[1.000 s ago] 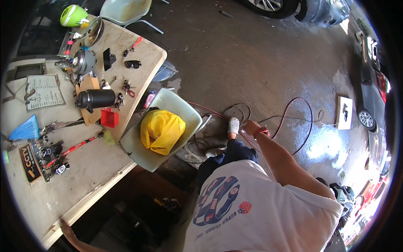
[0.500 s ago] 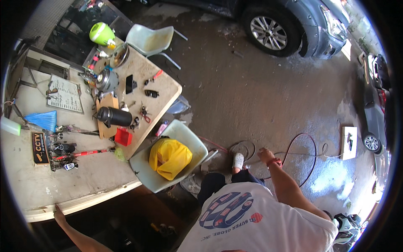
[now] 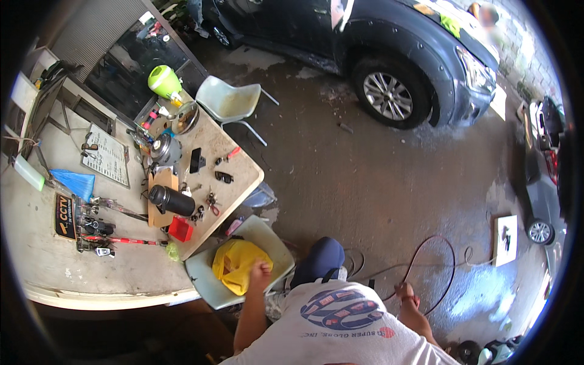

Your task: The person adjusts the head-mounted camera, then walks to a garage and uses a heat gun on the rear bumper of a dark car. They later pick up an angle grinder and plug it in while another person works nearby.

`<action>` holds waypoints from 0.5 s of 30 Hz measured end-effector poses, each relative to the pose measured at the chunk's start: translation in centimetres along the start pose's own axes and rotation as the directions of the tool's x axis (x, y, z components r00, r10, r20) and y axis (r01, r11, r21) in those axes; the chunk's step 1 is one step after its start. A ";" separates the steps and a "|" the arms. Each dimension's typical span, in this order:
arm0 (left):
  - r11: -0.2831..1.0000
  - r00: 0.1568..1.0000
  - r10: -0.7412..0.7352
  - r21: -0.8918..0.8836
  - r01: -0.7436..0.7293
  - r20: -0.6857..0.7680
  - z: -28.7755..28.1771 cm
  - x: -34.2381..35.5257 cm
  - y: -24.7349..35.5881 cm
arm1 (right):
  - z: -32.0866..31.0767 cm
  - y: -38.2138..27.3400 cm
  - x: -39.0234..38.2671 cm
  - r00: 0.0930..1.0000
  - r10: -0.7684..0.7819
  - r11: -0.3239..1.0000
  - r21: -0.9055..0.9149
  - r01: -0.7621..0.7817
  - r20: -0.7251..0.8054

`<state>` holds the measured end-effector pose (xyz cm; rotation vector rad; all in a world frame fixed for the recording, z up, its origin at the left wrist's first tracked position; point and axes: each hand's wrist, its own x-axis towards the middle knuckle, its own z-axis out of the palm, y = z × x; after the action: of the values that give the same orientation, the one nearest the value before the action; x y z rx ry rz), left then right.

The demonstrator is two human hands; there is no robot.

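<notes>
My left hand [image 3: 261,275] is raised at the right edge of a yellow plastic bag [image 3: 233,260], its fingers loosely curled and no object showing in them. Whether it touches the bag cannot be made out. The bag lies crumpled on the seat of a pale plastic chair [image 3: 278,250]. Off to the right, my right hand [image 3: 403,290] hangs low with curled fingers, nothing visible in it, and a red band [image 3: 416,300] round the wrist. In the picture it overlaps the dark red hose [image 3: 451,260] looped on the floor behind.
At left, a worn table [image 3: 240,164] carries a black bottle [image 3: 173,201], keys, sunglasses [image 3: 224,177], a phone [image 3: 196,160] and a red box [image 3: 180,229]. Another chair [image 3: 228,100] stands beyond. A dark car [image 3: 389,97] is parked ahead; a white board [image 3: 505,241] lies at right on wet floor.
My left hand has left the counter edge at lower left and come up in front of the yellow bag. My right hand sits lower in the picture. The view has shifted, showing more ahead.
</notes>
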<state>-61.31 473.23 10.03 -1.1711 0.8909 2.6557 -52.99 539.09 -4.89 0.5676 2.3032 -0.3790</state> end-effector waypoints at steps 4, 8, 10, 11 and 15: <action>0.930 0.894 -0.351 -0.007 0.368 0.279 15.9 3.8 -6.3 | 0.6 0.9 1.0 0.912 -0.383 0.780 -0.478 0.403 0.145; 0.865 0.743 -0.500 0.209 0.457 0.445 25.7 10.2 -5.9 | 0.0 -2.5 2.5 0.992 -0.128 0.977 -0.170 0.126 -0.004; 0.860 0.774 -0.508 0.276 0.430 0.378 30.4 13.9 -4.3 | -1.4 -4.9 3.8 0.997 0.070 0.980 0.188 -0.063 -0.029; 0.880 0.772 -0.472 0.282 0.382 0.427 32.5 15.6 -3.2 | -2.6 -6.1 4.7 0.976 0.211 0.917 0.336 -0.214 0.047; 0.917 0.776 -0.393 0.277 0.289 0.494 40.7 22.5 2.3 | -9.6 -10.6 9.5 0.953 -0.297 0.954 -0.068 0.293 -0.058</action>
<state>-103.89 490.83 16.96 -0.4292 0.7105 2.3332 -70.03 536.77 -3.86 0.2071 2.4615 -0.4376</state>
